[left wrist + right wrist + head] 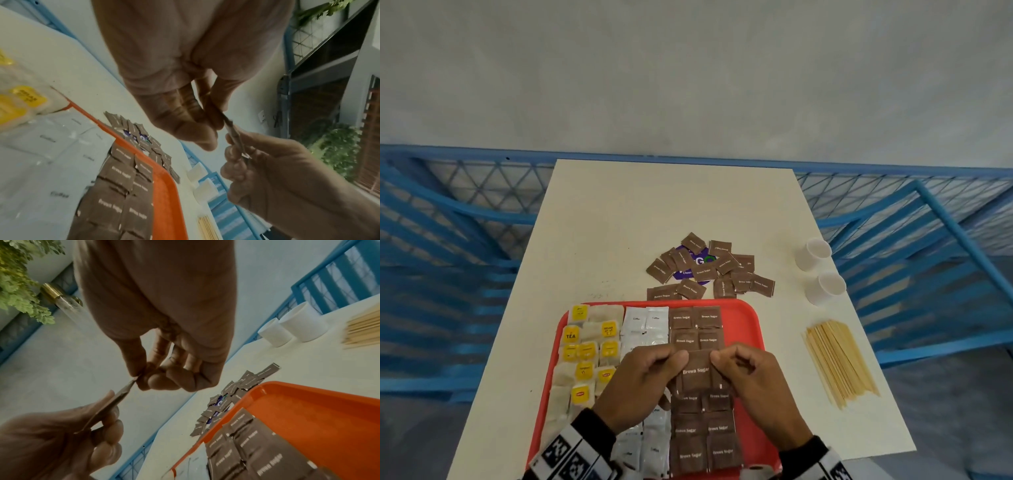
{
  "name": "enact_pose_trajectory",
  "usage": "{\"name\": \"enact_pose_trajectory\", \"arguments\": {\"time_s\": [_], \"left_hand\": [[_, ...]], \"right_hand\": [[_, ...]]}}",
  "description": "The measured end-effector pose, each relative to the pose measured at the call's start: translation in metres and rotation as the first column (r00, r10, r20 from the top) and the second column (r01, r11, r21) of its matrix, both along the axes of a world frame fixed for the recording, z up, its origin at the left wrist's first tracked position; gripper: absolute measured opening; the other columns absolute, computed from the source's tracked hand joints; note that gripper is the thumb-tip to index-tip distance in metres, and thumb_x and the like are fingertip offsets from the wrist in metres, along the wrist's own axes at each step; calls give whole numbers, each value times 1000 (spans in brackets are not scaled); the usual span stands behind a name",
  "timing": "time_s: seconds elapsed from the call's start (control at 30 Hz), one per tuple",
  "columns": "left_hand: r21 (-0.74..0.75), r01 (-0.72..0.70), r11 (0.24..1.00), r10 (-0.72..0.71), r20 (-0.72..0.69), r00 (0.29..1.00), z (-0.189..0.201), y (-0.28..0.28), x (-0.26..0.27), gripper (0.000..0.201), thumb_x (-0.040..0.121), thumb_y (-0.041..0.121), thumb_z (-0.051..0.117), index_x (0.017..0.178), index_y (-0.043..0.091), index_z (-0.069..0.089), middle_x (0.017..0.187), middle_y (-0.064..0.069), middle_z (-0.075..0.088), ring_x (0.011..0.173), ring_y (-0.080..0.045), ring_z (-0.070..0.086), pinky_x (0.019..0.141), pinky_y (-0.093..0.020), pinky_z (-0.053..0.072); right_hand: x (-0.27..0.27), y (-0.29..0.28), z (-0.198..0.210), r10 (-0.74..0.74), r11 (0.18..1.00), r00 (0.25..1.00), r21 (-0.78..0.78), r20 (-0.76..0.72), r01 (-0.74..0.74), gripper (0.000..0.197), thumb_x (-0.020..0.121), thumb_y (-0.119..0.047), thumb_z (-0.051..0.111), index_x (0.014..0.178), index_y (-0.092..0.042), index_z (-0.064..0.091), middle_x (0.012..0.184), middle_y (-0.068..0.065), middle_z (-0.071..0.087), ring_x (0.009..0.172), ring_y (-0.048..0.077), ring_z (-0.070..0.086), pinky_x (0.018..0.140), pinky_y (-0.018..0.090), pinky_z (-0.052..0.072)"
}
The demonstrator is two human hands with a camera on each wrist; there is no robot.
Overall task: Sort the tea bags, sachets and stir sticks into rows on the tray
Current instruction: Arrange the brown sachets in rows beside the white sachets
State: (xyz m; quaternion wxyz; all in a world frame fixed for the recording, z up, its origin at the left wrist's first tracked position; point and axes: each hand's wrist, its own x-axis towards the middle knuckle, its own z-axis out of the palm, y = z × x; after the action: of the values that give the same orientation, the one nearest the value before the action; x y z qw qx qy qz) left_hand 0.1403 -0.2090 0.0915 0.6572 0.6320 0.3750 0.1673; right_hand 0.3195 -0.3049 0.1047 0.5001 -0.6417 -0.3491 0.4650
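Note:
A red tray at the near table edge carries yellow-tagged tea bags on its left, white coffee sachets in the middle and brown sugar sachets to the right of those. Just above the brown rows, my left hand and right hand pinch opposite edges of one brown sugar sachet. The wrist views show it edge-on between left hand and right hand. Loose brown sachets lie heaped behind the tray. Wooden stir sticks lie on the table, right of the tray.
Two white paper cups stand near the table's right edge, behind the sticks. A purple packet lies under the loose heap. Blue railings flank the cream table.

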Motion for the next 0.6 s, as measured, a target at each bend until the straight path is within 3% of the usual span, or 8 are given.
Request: {"name": "enact_pose_trajectory", "arguments": {"time_s": [0.13, 0.23, 0.3, 0.37, 0.4, 0.47, 0.53, 0.6], "left_hand": [[-64, -29, 998, 29, 0, 1000, -16, -5, 3, 40, 94, 38, 54, 86, 1, 69, 78, -19, 68, 72, -40, 67, 54, -39, 57], [-75, -24, 997, 21, -44, 999, -25, -8, 6, 37, 99, 36, 54, 84, 6, 70, 79, -19, 69, 72, -39, 68, 54, -38, 56], [-37, -67, 997, 63, -93, 994, -31, -6, 10, 37, 101, 33, 53, 78, 7, 69, 72, -14, 69, 64, -32, 68, 53, -36, 54], [123, -127, 984, 148, -180, 973, -42, 2, 14, 39, 101, 31, 54, 70, 9, 65, 64, -8, 67, 56, -17, 64, 55, -36, 53], [245, -102, 964, 164, -247, 955, -49, 8, 16, 37, 100, 32, 56, 69, 12, 63, 62, -3, 65, 56, -10, 60, 58, -32, 52], [428, 87, 899, 116, -426, 897, -60, 19, 23, 28, 98, 37, 57, 75, 22, 61, 69, 10, 61, 66, -5, 56, 65, -23, 47], [484, 240, 841, 78, -549, 832, -66, 28, 34, 14, 96, 39, 56, 89, 28, 61, 89, 15, 61, 87, -7, 55, 77, -24, 46], [496, 373, 784, 50, -649, 759, -68, 35, 45, 13, 97, 35, 55, 106, 28, 63, 111, 11, 61, 106, -13, 51, 88, -28, 44]], "right_hand": [[3, -11, -7, -7, 996, 994, -86, -112, -3, 17, 88, -19, 71, 87, -3, 73, 68, 4, 68, 58, 10, 56, 57, 19, 45], [6, -11, -17, 28, 986, 997, -161, -78, -40, 11, 83, -13, 77, 85, -3, 74, 64, 3, 68, 54, 9, 55, 55, 19, 44], [15, -5, -25, 9, 983, 999, -185, -42, -17, 11, 83, -14, 77, 84, -3, 74, 63, 3, 68, 52, 7, 55, 53, 18, 44], [31, 6, -38, -5, 978, 1000, -207, 24, 10, 11, 85, -14, 75, 83, -3, 74, 59, -1, 66, 50, 4, 53, 52, 15, 42], [41, 12, -48, -12, 973, 998, -230, 66, 26, 12, 86, -14, 74, 81, -3, 74, 56, -4, 64, 49, 2, 52, 52, 14, 41], [58, 26, -72, -31, 950, 992, -304, 124, 68, 17, 87, -16, 73, 78, -3, 73, 52, -7, 61, 48, 2, 50, 52, 13, 39], [69, 37, -97, -27, 924, 986, -372, 165, 88, 19, 87, -17, 74, 72, -6, 73, 50, -10, 60, 49, 1, 49, 52, 13, 38], [73, 45, -115, -11, 910, 984, -405, 177, 84, 20, 86, -19, 74, 69, -9, 72, 48, -11, 59, 49, 1, 48, 51, 13, 38]]}}
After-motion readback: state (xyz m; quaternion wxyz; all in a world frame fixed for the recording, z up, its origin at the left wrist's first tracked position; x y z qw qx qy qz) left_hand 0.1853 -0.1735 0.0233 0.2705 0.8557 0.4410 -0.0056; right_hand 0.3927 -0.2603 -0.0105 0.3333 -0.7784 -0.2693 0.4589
